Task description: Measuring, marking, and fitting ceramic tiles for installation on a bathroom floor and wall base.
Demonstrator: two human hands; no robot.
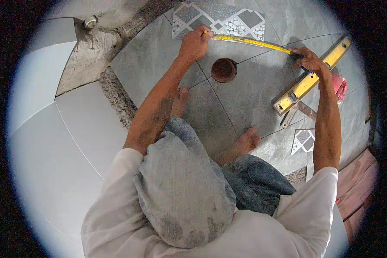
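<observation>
A yellow tape measure [253, 42] is stretched between my hands, its blade bowed a little above the grey floor tiles. My left hand [195, 44] pinches the blade's free end beside a patterned tile [219, 20] with diamond and pebble motifs. At the right, my right hand [308, 60] is closed round the dark case, which my fingers partly hide. Beneath my right wrist lies a yellow spirit level [312, 77], set diagonally on the floor. Between my hands and my feet is a round brown drain hole [223, 70] in the tiles.
A pink cloth or bag [339, 87] lies right of the level. A small tool [289, 116] with a metal blade rests at the level's near end. A cut patterned tile piece [304, 141] sits at right. A pipe end [90, 22] pokes from rough mortar at left.
</observation>
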